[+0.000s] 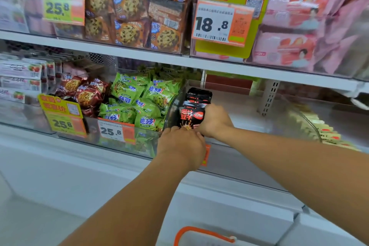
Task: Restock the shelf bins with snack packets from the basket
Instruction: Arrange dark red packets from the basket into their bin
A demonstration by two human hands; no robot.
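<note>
- The orange-rimmed basket point(201, 234) is seen nearest the camera, at the bottom edge, well below the clear shelf bin point(249, 146); only part of its rim and handle is shown.
- That clear shelf bin, on the lower shelf, is taken as the landmark; its floor is largely bare, and an orange tag is fixed to its front wall.
- Above the bin, pink packets point(295, 26) are stacked behind an 18.8 price tag point(219, 23).
- Above the bin and to its left, orange cookie packets point(131, 4) are piled in an upper bin.
- Just left of the bin, green snack packets point(137, 98) are heaped in the neighbouring bin behind a 25.8 price label point(114, 131).
- Further left of the bin, dark red cookie packets point(87, 94) are seen.
- At the bin's left end, a row of black snack packets point(192, 110) is stood upright against the side wall.
- The right hand point(214, 121) is curled round the right side of the black packets and grips them.
- The left hand point(182, 146) is held over the bin's front edge with its fingertips at the foot of the front black packet; whether that packet is gripped cannot be told.
</note>
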